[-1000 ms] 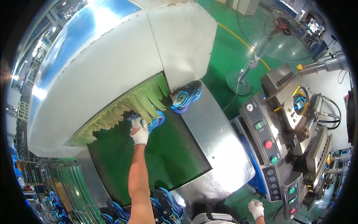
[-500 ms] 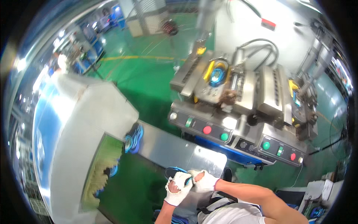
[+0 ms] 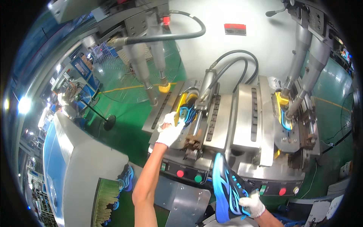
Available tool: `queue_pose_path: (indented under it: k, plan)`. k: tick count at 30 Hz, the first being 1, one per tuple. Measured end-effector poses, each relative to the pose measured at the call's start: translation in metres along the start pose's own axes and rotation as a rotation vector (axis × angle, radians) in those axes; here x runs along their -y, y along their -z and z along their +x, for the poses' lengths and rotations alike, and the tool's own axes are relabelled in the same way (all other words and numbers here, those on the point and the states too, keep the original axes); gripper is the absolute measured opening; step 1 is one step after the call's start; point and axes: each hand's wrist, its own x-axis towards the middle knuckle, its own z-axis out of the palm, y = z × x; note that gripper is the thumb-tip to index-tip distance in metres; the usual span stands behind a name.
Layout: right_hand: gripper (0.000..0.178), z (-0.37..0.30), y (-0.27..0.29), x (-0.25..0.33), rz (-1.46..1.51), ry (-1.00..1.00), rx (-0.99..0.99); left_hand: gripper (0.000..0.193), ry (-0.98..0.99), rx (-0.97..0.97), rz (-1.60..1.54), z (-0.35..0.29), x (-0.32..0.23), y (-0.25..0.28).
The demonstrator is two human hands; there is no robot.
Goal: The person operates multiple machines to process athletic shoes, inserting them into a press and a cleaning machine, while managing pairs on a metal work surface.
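My right hand [image 3: 252,204], in a white glove, grips a black sneaker [image 3: 228,189] with a blue-to-purple sole and light-blue lines by its upper. It is held toe-up in front of the machine. My left hand [image 3: 170,130], gloved too, reaches to the machine's left station, its fingers apart beside a yellow pad [image 3: 181,104]. Its fingertips are at a black and blue shoe [image 3: 186,113] lying in that station; whether they touch it is hard to tell. A similar blue-trimmed shoe [image 3: 286,121] sits in the right station.
Metal press blocks [image 3: 245,117] stand between the stations, with cylinders overhead and black hoses behind. Below runs a control panel [image 3: 181,172] with red and green buttons. At left a grey conveyor housing [image 3: 94,155] has a brush-curtained opening, shoes beside it and a metal shelf [image 3: 185,200].
My view has turned toward the machine. Both hands were together low over the metal shelf; now my left hand is up at the left station and my right hand holds the sneaker apart from it.
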Motion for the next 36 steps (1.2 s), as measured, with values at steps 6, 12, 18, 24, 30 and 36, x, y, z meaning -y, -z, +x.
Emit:
queue_pose_path:
  k: [6,12,18,24,30,36]
  plan:
    - [0.042,-0.022,0.061,-0.006,0.250,-0.033,-0.213,0.086,0.297,0.075,0.018,0.095,0.000,-0.120]
    - [0.054,-0.011,0.044,0.011,0.256,0.130,-0.209,0.071,0.417,0.209,0.144,0.129,0.023,-0.142]
    - [0.074,0.031,0.005,0.023,0.133,0.023,-0.249,0.085,0.403,0.170,0.073,0.119,0.000,-0.022]
    - [0.046,0.149,-0.066,0.059,0.130,0.144,-0.099,0.071,0.445,-0.168,-0.314,-0.048,-0.028,0.094]
    - [0.024,0.378,-0.167,0.106,0.128,0.201,0.083,0.070,0.893,-0.228,-0.121,-0.266,-0.011,0.127]
    - [0.014,0.557,-0.079,0.102,-0.974,0.421,-0.610,0.071,1.248,-0.036,0.036,-0.395,-0.004,0.076]
